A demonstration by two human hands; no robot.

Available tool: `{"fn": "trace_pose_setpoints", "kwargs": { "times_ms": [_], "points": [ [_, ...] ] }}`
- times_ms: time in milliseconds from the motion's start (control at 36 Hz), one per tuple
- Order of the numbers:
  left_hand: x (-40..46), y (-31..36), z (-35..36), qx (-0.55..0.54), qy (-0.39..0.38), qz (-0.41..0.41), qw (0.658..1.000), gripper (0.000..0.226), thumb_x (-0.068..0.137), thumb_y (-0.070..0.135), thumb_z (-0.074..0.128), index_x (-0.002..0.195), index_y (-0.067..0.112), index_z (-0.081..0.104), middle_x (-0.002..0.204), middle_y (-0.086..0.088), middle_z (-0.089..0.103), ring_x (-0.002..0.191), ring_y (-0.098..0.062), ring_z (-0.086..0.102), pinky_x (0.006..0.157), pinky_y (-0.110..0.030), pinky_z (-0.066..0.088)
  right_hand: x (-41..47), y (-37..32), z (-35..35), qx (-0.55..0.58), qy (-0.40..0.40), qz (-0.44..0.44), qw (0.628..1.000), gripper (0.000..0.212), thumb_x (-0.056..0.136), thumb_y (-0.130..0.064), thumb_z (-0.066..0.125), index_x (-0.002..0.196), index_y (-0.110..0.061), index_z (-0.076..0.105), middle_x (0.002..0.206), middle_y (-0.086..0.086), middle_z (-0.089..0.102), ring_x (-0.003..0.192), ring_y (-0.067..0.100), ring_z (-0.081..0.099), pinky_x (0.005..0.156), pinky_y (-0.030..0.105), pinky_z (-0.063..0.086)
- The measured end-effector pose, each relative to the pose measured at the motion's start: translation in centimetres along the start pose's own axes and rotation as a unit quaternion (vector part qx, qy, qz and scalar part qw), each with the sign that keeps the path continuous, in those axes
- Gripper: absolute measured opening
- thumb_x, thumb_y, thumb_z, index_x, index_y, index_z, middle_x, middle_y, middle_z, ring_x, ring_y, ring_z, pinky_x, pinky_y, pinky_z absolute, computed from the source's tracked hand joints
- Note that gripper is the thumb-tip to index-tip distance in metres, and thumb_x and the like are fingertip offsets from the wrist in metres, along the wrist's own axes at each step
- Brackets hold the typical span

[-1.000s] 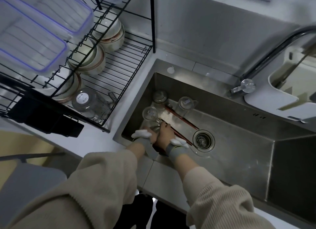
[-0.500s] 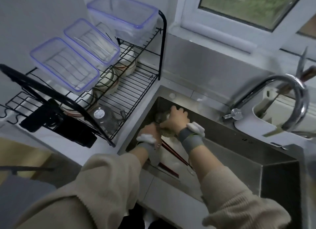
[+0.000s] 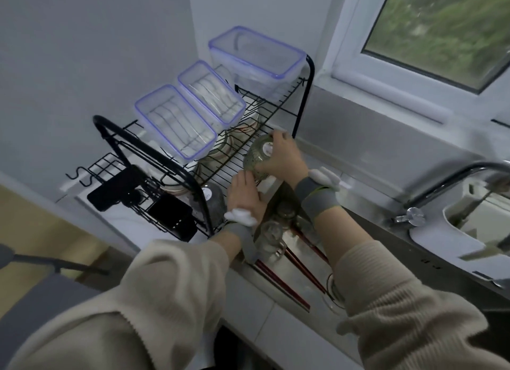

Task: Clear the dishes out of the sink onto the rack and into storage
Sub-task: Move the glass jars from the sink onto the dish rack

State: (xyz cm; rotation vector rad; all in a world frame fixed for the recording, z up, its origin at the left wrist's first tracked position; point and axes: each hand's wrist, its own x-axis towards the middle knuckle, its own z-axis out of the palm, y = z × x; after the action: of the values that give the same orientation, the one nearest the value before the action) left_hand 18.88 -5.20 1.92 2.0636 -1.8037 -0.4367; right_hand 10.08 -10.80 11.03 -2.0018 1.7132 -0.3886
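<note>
My right hand [image 3: 284, 160] grips an upturned glass cup [image 3: 256, 157] with a round sticker on its base, held over the lower shelf of the black wire rack [image 3: 234, 160]. My left hand [image 3: 244, 197] touches the cup's lower edge from below. Another upturned glass [image 3: 212, 204] stands on the rack's lower shelf near the front. Two more glasses [image 3: 271, 235] sit in the steel sink [image 3: 367, 226], beside several red chopsticks [image 3: 292, 262].
Three clear plastic boxes [image 3: 193, 107] with blue rims lie on the rack's top shelf. Bowls [image 3: 229, 146] stand on the lower shelf. A black holder [image 3: 168, 212] hangs on the rack's front. The tap [image 3: 441, 187] arches at the right.
My right hand has lifted the glass out of the sink and carried it left over the rack's lower shelf. My left hand rose with it. The view swung up and left.
</note>
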Motion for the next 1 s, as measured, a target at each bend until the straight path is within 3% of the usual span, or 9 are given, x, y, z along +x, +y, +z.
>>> {"fn": "trace_pose_setpoints", "kwargs": {
  "times_ms": [194, 306, 389, 444, 528, 639, 806, 889, 1000],
  "points": [
    [-0.8, -1.4, -1.3, 0.070, -0.005, -0.013, 0.997, 0.039, 0.088, 0.020, 0.050, 0.125, 0.009, 0.042, 0.130, -0.009, 0.042, 0.124, -0.024, 0.037, 0.101, -0.030, 0.027, 2.0, -1.9, 1.9, -0.049, -0.063, -0.071, 0.994, 0.066, 0.069, -0.027, 0.080, 0.119, 0.002, 0.048, 0.124, 0.017, 0.043, 0.114, 0.033, 0.045, 0.086, 0.032, 0.040],
    [-1.7, -2.1, -1.4, 0.081, 0.001, 0.018, 0.997, 0.045, 0.087, 0.021, 0.049, 0.131, 0.013, 0.041, 0.132, -0.006, 0.042, 0.125, -0.023, 0.036, 0.104, -0.033, 0.027, 2.7, -2.1, 2.4, -0.071, -0.097, -0.116, 0.986, 0.046, 0.074, -0.029, 0.078, 0.107, -0.007, 0.054, 0.083, 0.000, 0.039, 0.087, 0.018, 0.038, 0.068, 0.023, 0.029],
    [-2.1, -2.4, -1.1, 0.084, 0.004, 0.036, 0.996, 0.043, 0.088, 0.022, 0.047, 0.130, 0.014, 0.042, 0.130, -0.007, 0.042, 0.123, -0.025, 0.037, 0.103, -0.035, 0.028, 3.1, -2.2, 2.7, -0.092, -0.113, -0.110, 0.983, 0.044, 0.072, -0.031, 0.081, 0.073, -0.022, 0.038, 0.070, -0.010, 0.023, 0.080, 0.016, 0.035, 0.055, 0.022, 0.024],
    [-2.2, -2.6, -0.9, 0.083, 0.008, 0.044, 0.996, 0.043, 0.088, 0.022, 0.047, 0.129, 0.014, 0.043, 0.129, -0.007, 0.043, 0.121, -0.025, 0.037, 0.102, -0.034, 0.028, 3.6, -2.2, 3.0, -0.088, -0.114, -0.080, 0.986, 0.054, 0.070, -0.041, 0.082, 0.067, -0.018, 0.033, 0.070, -0.006, 0.026, 0.065, 0.012, 0.033, 0.062, 0.026, 0.029],
    [-2.4, -2.8, -0.8, 0.066, 0.016, 0.071, 0.995, 0.041, 0.085, 0.019, 0.049, 0.126, 0.016, 0.047, 0.126, -0.006, 0.045, 0.119, -0.024, 0.039, 0.101, -0.032, 0.025, 4.1, -1.8, 3.6, -0.023, -0.117, -0.045, 0.992, 0.047, 0.073, -0.048, 0.079, 0.086, -0.012, 0.052, 0.074, -0.006, 0.031, 0.069, 0.010, 0.035, 0.067, 0.027, 0.032],
    [-2.7, -2.8, -0.6, 0.060, 0.018, 0.100, 0.993, 0.037, 0.084, 0.017, 0.049, 0.121, 0.016, 0.052, 0.123, -0.005, 0.049, 0.115, -0.024, 0.042, 0.100, -0.032, 0.028, 4.1, -1.9, 4.0, 0.011, -0.106, -0.036, 0.994, 0.051, 0.074, -0.050, 0.077, 0.071, -0.028, 0.030, 0.068, -0.011, 0.025, 0.059, 0.002, 0.024, 0.051, 0.017, 0.022],
    [-2.8, -3.1, -0.2, 0.076, 0.010, 0.117, 0.990, 0.035, 0.084, 0.018, 0.049, 0.119, 0.018, 0.053, 0.121, -0.004, 0.051, 0.113, -0.024, 0.045, 0.097, -0.032, 0.030, 4.5, -1.6, 4.3, 0.019, -0.094, -0.022, 0.995, 0.046, 0.074, -0.050, 0.076, 0.068, -0.026, 0.037, 0.070, -0.008, 0.036, 0.066, 0.008, 0.037, 0.054, 0.019, 0.032],
    [-2.8, -3.1, 0.0, 0.073, 0.013, 0.113, 0.991, 0.034, 0.083, 0.017, 0.050, 0.117, 0.016, 0.054, 0.119, -0.005, 0.052, 0.112, -0.026, 0.046, 0.096, -0.032, 0.030, 4.6, -1.9, 4.6, -0.019, -0.121, -0.039, 0.992, 0.062, 0.075, -0.052, 0.074, 0.115, -0.007, 0.058, 0.095, 0.006, 0.055, 0.091, 0.019, 0.053, 0.081, 0.033, 0.049],
    [-2.5, -3.2, 0.4, 0.090, -0.005, 0.117, 0.989, 0.033, 0.085, 0.019, 0.047, 0.117, 0.017, 0.052, 0.122, -0.004, 0.050, 0.113, -0.025, 0.044, 0.096, -0.031, 0.029, 4.2, -2.8, 5.4, -0.018, -0.148, -0.050, 0.987, 0.074, 0.075, -0.048, 0.077, 0.122, 0.006, 0.057, 0.088, 0.018, 0.058, 0.087, 0.027, 0.057, 0.076, 0.031, 0.046]
  ]
}}
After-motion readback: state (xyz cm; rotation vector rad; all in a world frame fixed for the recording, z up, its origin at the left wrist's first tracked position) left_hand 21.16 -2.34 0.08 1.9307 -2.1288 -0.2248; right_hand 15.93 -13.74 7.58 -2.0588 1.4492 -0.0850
